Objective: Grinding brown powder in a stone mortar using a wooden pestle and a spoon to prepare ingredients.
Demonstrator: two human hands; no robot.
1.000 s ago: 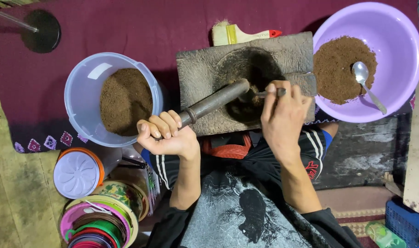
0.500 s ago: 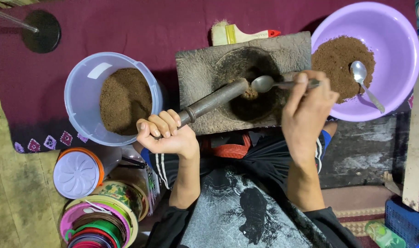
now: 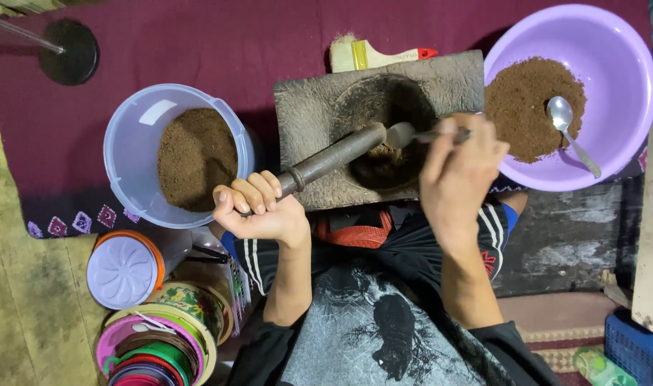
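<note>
Stone-grey and rough, one rectangular mortar slab [image 3: 441,82] sits just ahead of both our hands, its round hollow dark with a little brown powder at the bottom. We count two spoons: one metal spoon [image 3: 412,134] pinched in our right hand [image 3: 461,168], whose grip is closed on the handle with the bowl hanging over the hollow, and a second spoon [image 3: 571,133] lying in the lilac basin [image 3: 627,50] to the right of that hand. One dark, cylindrical pestle [image 3: 334,157] slants from the hollow back to our left hand [image 3: 258,211], whose fingers are curled fully round its near end, so that grip is closed too. There are two open containers of coarse brown powder: the lilac plastic basin, round and smooth, with a heap against its near-left wall, and a pale blue translucent bucket [image 3: 126,154] to the left of our left hand, with a mound in its bottom. One paintbrush [image 3: 373,53] with pale bristles, a yellow band and a red-tipped wooden handle lies beyond the slab, touching its far edge. Nearer to us than the left hand stands one jar with a ribbed lilac lid [image 3: 120,270] and an orange rim, and beside it a stack of round coloured lids and tubs [image 3: 158,343], too overlapped for us to count. All of this rests on a maroon cloth [image 3: 219,43] with a patterned border, and one black round base [image 3: 69,51] with a thin rod stands far off to the left.
</note>
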